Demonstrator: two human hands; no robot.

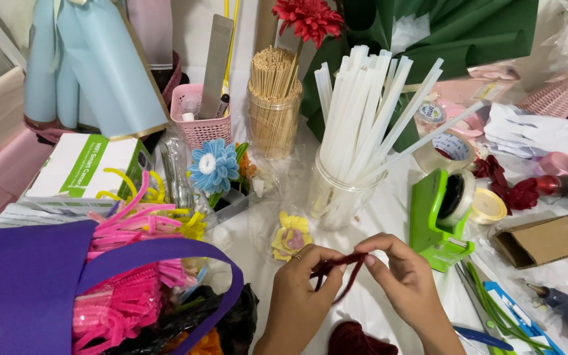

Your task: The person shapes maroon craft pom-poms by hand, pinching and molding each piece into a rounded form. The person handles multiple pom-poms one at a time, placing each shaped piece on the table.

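Pinching a dark red pipe cleaner (pixel 340 266), hands (pixel 356 276) partly hiding it.

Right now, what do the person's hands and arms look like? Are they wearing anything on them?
Both are bare: no gloves and no sleeves show on the forearms. The left hand has a small ring on one of its fingers. The right hand shows no ring or bracelet, and its fingernails look short and unpainted. No watch or wristband shows on either wrist.

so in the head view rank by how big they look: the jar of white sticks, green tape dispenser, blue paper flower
1. jar of white sticks
2. green tape dispenser
3. blue paper flower
The flower sits farther back, so its true size is less sure.
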